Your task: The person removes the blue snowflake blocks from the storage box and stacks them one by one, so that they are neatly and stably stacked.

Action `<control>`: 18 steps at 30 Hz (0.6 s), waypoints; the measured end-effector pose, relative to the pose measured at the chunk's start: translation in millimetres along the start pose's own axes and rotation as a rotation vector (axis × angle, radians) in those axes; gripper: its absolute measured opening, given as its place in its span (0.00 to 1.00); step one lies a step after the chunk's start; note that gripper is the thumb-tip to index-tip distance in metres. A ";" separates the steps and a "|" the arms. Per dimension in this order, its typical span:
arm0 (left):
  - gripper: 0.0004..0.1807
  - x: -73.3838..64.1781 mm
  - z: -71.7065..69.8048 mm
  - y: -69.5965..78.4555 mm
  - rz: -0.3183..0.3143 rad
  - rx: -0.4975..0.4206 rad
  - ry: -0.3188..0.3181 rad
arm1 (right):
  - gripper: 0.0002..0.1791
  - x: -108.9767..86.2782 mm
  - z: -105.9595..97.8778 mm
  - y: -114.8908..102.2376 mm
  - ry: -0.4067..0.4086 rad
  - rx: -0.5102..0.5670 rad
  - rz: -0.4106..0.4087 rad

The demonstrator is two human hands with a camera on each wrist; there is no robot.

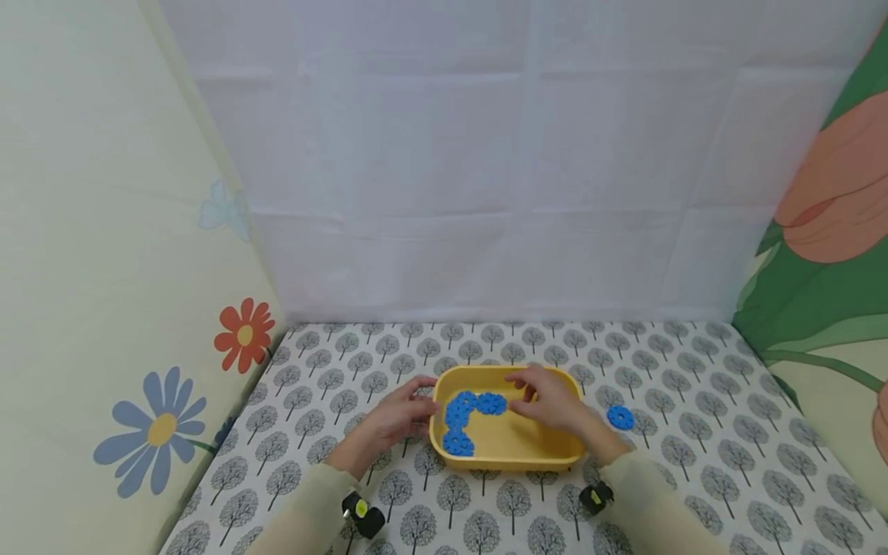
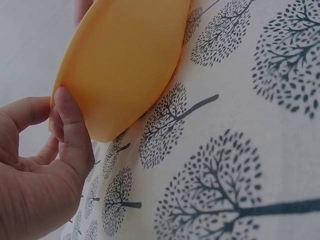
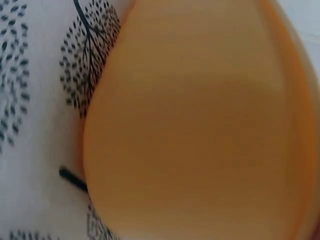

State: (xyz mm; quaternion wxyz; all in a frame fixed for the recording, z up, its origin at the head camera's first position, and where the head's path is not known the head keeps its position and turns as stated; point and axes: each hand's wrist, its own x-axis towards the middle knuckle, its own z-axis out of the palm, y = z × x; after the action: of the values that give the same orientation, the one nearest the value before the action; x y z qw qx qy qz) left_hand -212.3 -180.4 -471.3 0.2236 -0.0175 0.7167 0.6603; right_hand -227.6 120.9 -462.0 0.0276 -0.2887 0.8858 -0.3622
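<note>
A yellow plastic basin (image 1: 506,464) stands on the table in the head view, its outer wall filling much of both wrist views. My left hand (image 1: 398,412) is at its left end; in the left wrist view that hand's fingertips (image 2: 68,102) pinch the rim. Inside, along the left and back, lie several blue notched discs (image 1: 458,416), touching or overlapping. My right hand (image 1: 551,397) reaches over the right side into the basin, thumb and forefinger apart, no object visible between them. Right of the basin lies a single blue notched disc (image 1: 620,418).
A white cloth printed with grey trees (image 1: 454,493) covers the table. Behind it hangs a creased white sheet (image 1: 444,193). Flower-patterned panels stand at the left (image 1: 104,254) and right (image 1: 825,293). Both wrists wear small black devices (image 1: 363,514).
</note>
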 end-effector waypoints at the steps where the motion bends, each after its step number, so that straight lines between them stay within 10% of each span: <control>1: 0.28 -0.1 0.0 0.3 -0.001 0.002 0.000 | 0.24 1.4 1.9 -1.8 -0.010 0.005 0.007; 18: 0.28 0.7 -0.5 1.3 -0.010 0.010 -0.001 | 0.32 21.0 29.1 -12.1 -0.101 -0.017 0.183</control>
State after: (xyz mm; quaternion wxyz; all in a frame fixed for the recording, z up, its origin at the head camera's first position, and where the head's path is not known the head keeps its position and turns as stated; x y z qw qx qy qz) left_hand -213.5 -180.5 -470.3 0.2277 -0.0196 0.7199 0.6554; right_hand -231.6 84.6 -472.1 0.1030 -0.2246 0.9091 -0.3354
